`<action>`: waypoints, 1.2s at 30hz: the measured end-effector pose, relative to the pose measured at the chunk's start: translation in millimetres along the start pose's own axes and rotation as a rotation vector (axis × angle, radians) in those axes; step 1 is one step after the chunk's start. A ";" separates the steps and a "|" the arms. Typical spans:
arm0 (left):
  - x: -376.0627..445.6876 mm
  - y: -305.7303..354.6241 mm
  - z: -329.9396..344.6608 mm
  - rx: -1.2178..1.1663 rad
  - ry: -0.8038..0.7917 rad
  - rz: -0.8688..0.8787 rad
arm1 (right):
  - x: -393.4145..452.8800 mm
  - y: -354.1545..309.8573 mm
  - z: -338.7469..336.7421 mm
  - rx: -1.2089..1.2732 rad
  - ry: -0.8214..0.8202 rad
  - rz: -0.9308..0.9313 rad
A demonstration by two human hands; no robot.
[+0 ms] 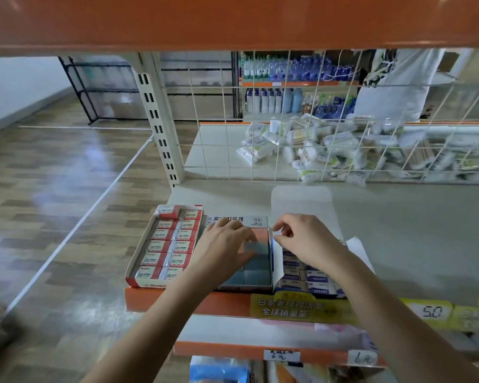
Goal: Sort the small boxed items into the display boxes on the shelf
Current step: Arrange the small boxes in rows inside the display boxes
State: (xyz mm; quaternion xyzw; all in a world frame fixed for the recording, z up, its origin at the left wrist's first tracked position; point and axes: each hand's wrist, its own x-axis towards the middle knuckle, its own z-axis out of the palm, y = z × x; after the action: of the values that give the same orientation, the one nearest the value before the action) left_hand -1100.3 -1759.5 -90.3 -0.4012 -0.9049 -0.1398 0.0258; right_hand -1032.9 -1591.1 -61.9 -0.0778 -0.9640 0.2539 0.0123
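Observation:
Three display boxes stand side by side at the shelf's front edge. The left box (138, 261) is red and white and full of 2B erasers (161, 246). The middle box (246, 286) holds grey-blue blocks (257, 262) and a pink block (262, 234). My left hand (226, 246) reaches into it, thumb and fingers curled round a grey-blue block near the pink one. The right box (278, 268) holds blue-and-white erasers (313, 277); its white lid (302, 201) stands up behind. My right hand (304, 240) pinches the top of this box's left wall with thumb and forefinger.
The cream shelf (398, 230) stretches right of the boxes. A wire grid (260, 150) backs it, with a pile of white packets (329, 150) beyond. An orange shelf (233, 20) hangs overhead. Yellow price tags (432, 312) line the front edge. Wooden floor (53, 203) lies left.

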 end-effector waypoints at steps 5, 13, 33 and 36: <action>-0.2 -0.5 -0.3 0.028 -0.017 0.014 | -2.6 2.6 -2.1 0.012 -0.010 -0.048; 64.1 50.4 -25.7 -0.071 0.065 0.216 | -23.2 66.6 -57.8 -0.100 0.053 -0.014; 249.7 502.5 124.0 0.008 -0.260 0.673 | -225.3 442.9 -236.9 -0.207 0.184 0.679; 275.8 547.9 150.5 -0.005 -0.299 0.642 | -236.6 491.0 -251.6 -0.169 0.230 0.757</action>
State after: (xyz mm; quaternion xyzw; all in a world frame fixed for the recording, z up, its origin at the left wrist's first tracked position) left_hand -875.3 -1169.9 -63.5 -0.6814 -0.7260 -0.0664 -0.0650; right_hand -712.6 -1083.7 -80.5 -0.4560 -0.8770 0.1501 0.0193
